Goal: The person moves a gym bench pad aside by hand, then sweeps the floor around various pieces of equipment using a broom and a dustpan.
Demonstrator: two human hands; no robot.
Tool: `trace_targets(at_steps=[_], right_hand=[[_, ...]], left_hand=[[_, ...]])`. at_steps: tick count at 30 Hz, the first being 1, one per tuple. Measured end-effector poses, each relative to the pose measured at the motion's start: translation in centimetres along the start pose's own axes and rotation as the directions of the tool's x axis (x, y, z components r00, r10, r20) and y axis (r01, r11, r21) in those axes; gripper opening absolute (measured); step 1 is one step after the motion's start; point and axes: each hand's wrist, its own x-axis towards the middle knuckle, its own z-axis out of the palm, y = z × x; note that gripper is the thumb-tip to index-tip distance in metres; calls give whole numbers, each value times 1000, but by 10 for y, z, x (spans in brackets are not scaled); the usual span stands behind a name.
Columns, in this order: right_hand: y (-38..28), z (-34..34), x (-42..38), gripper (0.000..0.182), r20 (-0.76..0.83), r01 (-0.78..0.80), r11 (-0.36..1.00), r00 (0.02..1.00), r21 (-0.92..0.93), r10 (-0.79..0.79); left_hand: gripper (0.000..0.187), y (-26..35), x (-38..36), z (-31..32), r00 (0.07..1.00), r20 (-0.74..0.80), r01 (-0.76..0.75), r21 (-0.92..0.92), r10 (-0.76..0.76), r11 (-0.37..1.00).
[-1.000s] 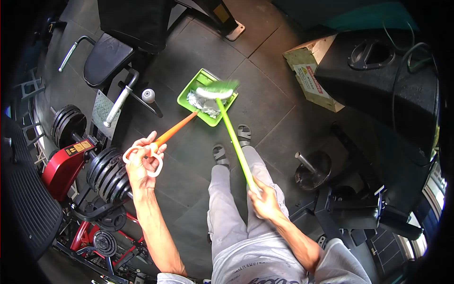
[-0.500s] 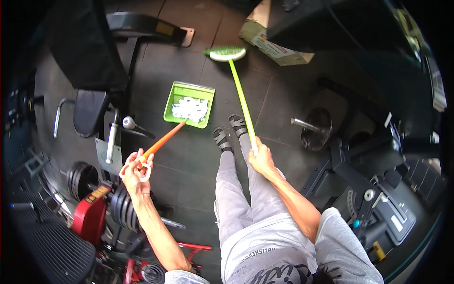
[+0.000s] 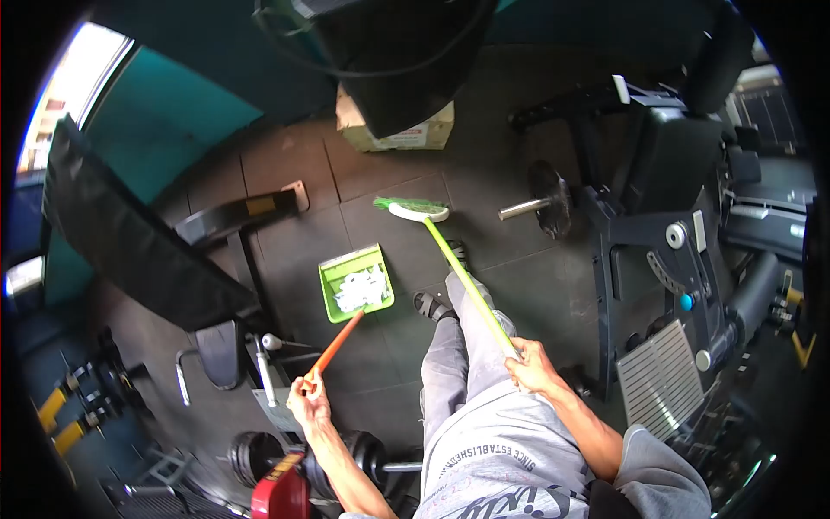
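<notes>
Crumpled white scraps [image 3: 361,289] lie in a green dustpan [image 3: 386,259] on the dark tiled floor. Its orange handle [image 3: 339,343] slants down to my left hand [image 3: 309,400], whose fingers are closed round the upper end. My right hand [image 3: 532,368] grips the top of a long lime-green broom handle [image 3: 471,290]. At the far end, the broom head [image 3: 418,211], white with green bristles, rests near the floor ahead of my sandalled feet, to the right of the dustpan and apart from it.
Ahead stands a cardboard box [image 3: 406,138] beneath a large black object. A padded black bench [image 3: 138,225] and weight plates [image 3: 363,454] are at left. Exercise machines, a plate on a bar [image 3: 550,201] and a ridged footplate [image 3: 661,381] stand at right.
The view has swung, showing more of the wall and box ahead. My feet are now staggered, the right one further forward. Both hands still hold their handles; the broom head sits closer to the dustpan's level.
</notes>
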Motion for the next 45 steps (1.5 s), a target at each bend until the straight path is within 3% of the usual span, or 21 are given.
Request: trace_targets(at_steps=[4, 7, 11, 16, 19, 21, 22, 23, 26, 28, 34, 37, 41, 44, 45], right_hand=[[-17, -12, -22, 51, -130, -31, 997, 991, 72, 41], [-25, -37, -10, 54, -304, 140, 942, 923, -304, -235], [-68, -77, 22, 56, -394, 136, 965, 893, -223, -216], [-112, -123, 83, 55, -467, 114, 963, 856, -243, -219], [-137, -153, 129, 51, -534, 238, 956, 792, -174, -295], [-159, -178, 155, 46, -524, 231, 958, 803, -169, -286], [-173, -192, 162, 42, -512, 231, 965, 818, -124, -262], [-179, -201, 168, 40, -532, 186, 980, 824, -72, -195], [-196, -231, 185, 42, -546, 211, 976, 813, -45, -201], [-204, -245, 188, 44, -512, 194, 980, 838, -38, -186], [-218, -254, 250, 39, -606, 261, 963, 757, -62, -244], [-260, -272, 280, 39, -530, 175, 978, 822, -109, -207], [-285, -276, 370, 36, -547, 218, 963, 793, -157, -268], [-256, -252, 460, 40, -599, 258, 953, 743, -156, -299], [-252, -254, 464, 42, -563, 220, 956, 774, -192, -291]], left_hand=[[18, -4, -23, 35, 996, 63, 59, -30, -57, 998], [15, -5, -27, 67, 979, 157, 141, -66, -129, 988], [11, -21, -17, 123, 984, 93, 152, 31, -154, 988], [10, -36, -30, 198, 972, 163, 145, 165, -172, 975], [11, -54, -46, 249, 991, 46, 113, 226, -126, 967], [11, -54, -29, 258, 960, 120, 225, 209, -253, 952], [11, -54, -26, 265, 956, 80, 259, 222, -282, 940], [22, -58, -45, 285, 975, -49, 221, 240, -215, 945], [44, -73, -63, 320, 964, -115, 258, 173, -241, 950], [41, -81, -67, 331, 960, -116, 273, 198, -254, 942], [31, -100, -60, 349, 961, -161, 266, 318, -225, 910], [26, -105, -53, 350, 975, -123, 221, 392, -187, 893], [25, -120, -46, 364, 992, -75, 125, 506, -101, 853], [21, -128, -48, 377, 993, -100, 106, 521, -63, 847], [20, -129, -46, 384, 993, -103, 101, 527, -54, 844]])
